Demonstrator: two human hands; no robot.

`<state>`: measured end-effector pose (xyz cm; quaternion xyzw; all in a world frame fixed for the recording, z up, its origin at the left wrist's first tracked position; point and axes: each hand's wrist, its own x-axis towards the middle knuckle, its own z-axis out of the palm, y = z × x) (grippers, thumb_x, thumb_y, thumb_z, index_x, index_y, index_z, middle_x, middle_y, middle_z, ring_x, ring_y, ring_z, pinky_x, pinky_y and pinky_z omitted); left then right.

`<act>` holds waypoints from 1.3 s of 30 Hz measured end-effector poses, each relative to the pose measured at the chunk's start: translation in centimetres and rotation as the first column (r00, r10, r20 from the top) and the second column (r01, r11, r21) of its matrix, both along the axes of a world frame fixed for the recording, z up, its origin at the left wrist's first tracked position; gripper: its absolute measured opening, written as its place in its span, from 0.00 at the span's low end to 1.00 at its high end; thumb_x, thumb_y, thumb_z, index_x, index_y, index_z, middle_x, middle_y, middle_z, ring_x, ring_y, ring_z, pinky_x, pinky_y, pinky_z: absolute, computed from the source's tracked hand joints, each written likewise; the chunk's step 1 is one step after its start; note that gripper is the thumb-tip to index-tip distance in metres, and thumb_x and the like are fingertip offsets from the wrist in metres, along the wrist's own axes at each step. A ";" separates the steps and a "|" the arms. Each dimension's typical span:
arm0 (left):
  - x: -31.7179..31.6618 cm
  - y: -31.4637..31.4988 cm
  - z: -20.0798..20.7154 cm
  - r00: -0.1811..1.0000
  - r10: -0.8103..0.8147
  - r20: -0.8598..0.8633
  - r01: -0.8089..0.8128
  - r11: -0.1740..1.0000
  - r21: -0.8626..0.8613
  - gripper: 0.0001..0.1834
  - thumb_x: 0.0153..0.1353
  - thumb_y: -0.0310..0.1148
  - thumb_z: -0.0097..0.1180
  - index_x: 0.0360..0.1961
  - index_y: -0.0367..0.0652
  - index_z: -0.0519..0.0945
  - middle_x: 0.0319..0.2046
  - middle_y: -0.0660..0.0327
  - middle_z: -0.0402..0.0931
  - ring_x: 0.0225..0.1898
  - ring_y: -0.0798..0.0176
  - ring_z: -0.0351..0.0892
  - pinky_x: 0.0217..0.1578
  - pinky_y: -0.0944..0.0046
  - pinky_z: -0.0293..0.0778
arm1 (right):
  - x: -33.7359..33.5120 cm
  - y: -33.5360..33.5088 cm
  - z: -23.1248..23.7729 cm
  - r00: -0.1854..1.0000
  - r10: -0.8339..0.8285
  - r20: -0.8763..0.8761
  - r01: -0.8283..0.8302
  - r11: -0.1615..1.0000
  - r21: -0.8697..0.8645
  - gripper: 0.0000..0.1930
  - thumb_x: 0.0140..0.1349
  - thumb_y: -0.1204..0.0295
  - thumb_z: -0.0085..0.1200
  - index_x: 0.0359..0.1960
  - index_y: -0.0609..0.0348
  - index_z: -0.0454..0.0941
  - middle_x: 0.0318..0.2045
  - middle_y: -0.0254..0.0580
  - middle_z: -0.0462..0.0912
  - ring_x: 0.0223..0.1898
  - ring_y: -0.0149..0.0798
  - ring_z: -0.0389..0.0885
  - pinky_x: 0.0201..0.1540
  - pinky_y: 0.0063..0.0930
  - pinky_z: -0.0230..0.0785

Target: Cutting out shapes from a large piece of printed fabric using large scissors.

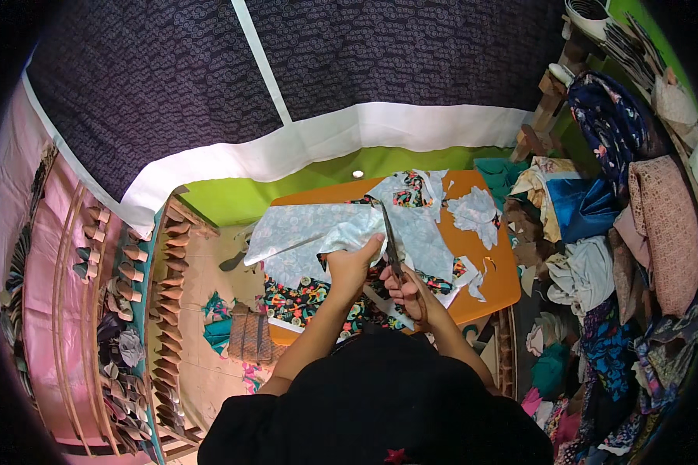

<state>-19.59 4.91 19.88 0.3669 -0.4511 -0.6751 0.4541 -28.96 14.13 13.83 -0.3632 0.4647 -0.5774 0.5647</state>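
My left hand (350, 268) grips the edge of a pale fabric piece (302, 229), its whitish back side up, folded and lifted near my thumb. My right hand (406, 290) is closed round the handles of a pair of dark scissors (390, 242). Their blades point away from me, along the right edge of the held fabric; whether they are parted is hard to tell. Under my forearms lies black fabric (306, 301) with a colourful print. Another pale piece (420, 236) with printed patches rests just right of the scissors.
Beneath the fabric is an orange table (485, 293) with rounded corners, with loose scraps (475, 217) at its right. Heaped cloth (589, 275) crowds the right side. Rows of shoe-shaped pieces (171, 310) line a rack at left. A dark patterned curtain (209, 77) hangs beyond.
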 end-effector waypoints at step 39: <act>3.5 -2.7 -0.9 0.995 -0.048 -0.090 0.042 0.997 -0.062 0.14 0.47 0.23 0.57 0.36 0.32 0.70 0.33 0.60 0.72 0.32 0.69 0.72 0.36 0.71 0.67 | 4.5 -2.4 -0.1 0.805 0.131 0.579 -0.180 0.983 0.027 0.22 0.45 0.52 0.56 0.32 0.50 0.61 0.22 0.21 0.61 0.18 0.18 0.56 0.17 0.09 0.48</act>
